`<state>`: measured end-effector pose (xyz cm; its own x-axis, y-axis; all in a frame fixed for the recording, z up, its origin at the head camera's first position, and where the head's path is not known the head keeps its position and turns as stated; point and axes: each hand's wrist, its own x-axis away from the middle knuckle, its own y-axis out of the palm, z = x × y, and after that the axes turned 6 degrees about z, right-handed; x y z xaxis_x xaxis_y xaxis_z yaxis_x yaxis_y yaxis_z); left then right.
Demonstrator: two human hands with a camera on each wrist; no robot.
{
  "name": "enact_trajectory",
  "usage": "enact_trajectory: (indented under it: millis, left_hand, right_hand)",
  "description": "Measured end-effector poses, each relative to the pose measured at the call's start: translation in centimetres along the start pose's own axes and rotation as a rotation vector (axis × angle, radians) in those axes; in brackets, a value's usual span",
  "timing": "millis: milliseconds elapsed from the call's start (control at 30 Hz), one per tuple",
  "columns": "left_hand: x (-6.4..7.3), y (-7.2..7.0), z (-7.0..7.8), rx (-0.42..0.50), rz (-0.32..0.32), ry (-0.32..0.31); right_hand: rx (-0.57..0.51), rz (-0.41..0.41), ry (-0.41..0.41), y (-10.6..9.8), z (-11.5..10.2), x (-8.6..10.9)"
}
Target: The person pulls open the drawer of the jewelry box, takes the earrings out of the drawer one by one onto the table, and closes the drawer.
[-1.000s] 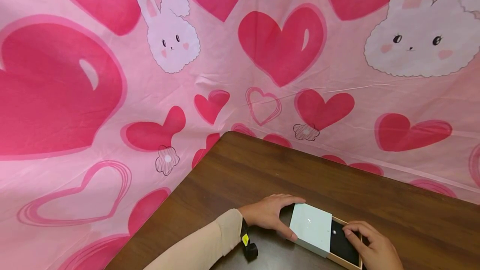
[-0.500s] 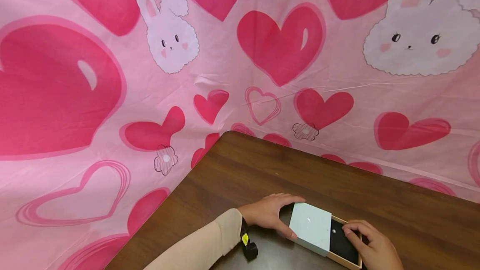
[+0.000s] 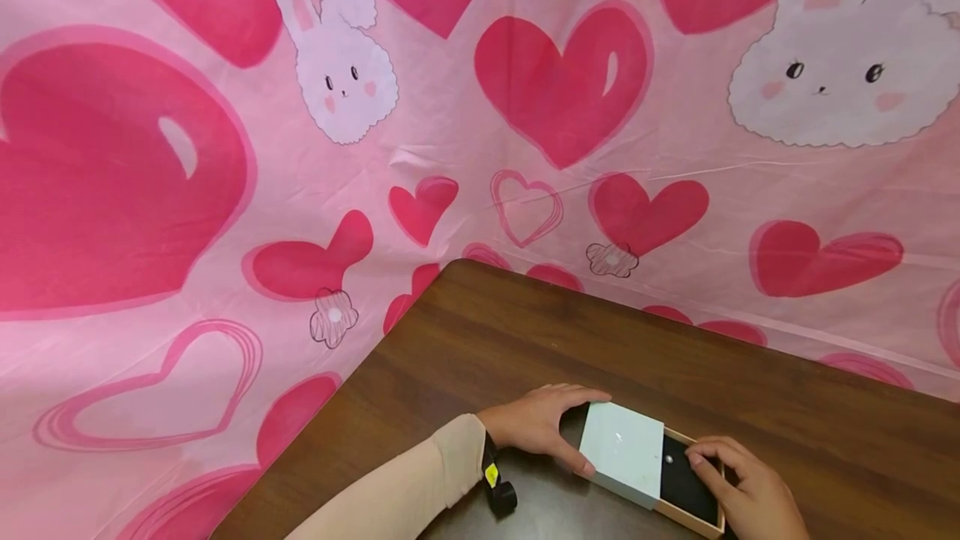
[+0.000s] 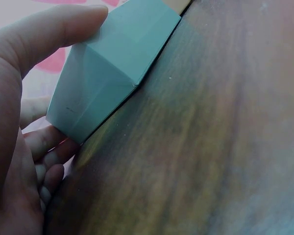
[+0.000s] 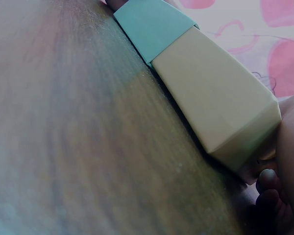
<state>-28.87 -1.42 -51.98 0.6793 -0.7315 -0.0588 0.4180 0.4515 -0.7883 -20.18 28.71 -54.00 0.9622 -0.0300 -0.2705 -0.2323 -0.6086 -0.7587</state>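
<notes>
A slide-out box lies on the brown table, its pale mint sleeve to the left and its tan inner tray drawn partway out to the right. Inside the tray is a black insert bearing a small shiny round piece. My left hand grips the sleeve's left end, thumb on the near side and fingers on the far side. My right hand holds the tray's right end, thumb and forefinger over the black insert. In the right wrist view, its other fingers are curled near the tray's end wall.
The wooden table reaches back to a corner. Behind it hangs a pink cloth printed with hearts and rabbits. A black strap with a small camera is on the left wrist, over a beige sleeve cuff.
</notes>
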Motion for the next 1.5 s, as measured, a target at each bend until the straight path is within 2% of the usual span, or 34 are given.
enact_trajectory:
  millis: [233, 400, 533, 667, 767, 1000, 1367, 1500]
  left_hand:
    - [0.0, 0.08, -0.03, -0.002, 0.005, 0.012]
    - [-0.04, 0.11, -0.07, -0.002, 0.004, -0.005]
    - [-0.08, 0.03, -0.07, 0.003, -0.002, -0.025]
    - [-0.08, 0.0, -0.07, 0.0, -0.009, -0.033]
    - [-0.09, 0.0, -0.07, 0.0, -0.01, -0.034]
    - [-0.21, -0.15, -0.03, 0.024, 0.003, -0.028]
    - [-0.57, -0.29, -0.15, -0.02, 0.023, 0.004]
    - [-0.57, -0.25, -0.2, -0.02, 0.009, -0.001]
  right_hand:
    - [-0.008, -0.038, 0.028, -0.1, -0.13, 0.06]
    - [0.001, -0.036, 0.008, -0.21, -0.15, 0.02]
    - [-0.003, 0.009, -0.028, -0.1, -0.08, 0.0]
    - [-0.049, 0.084, -0.092, 0.3, 0.12, 0.07]
    - [-0.07, 0.112, -0.118, 0.46, 0.19, 0.09]
    - [-0.048, 0.098, -0.104, 0.25, 0.1, -0.16]
    - [-0.056, 0.09, -0.107, -0.05, 0.26, -0.5]
    - [-0.049, 0.075, -0.097, -0.08, 0.34, -0.49]
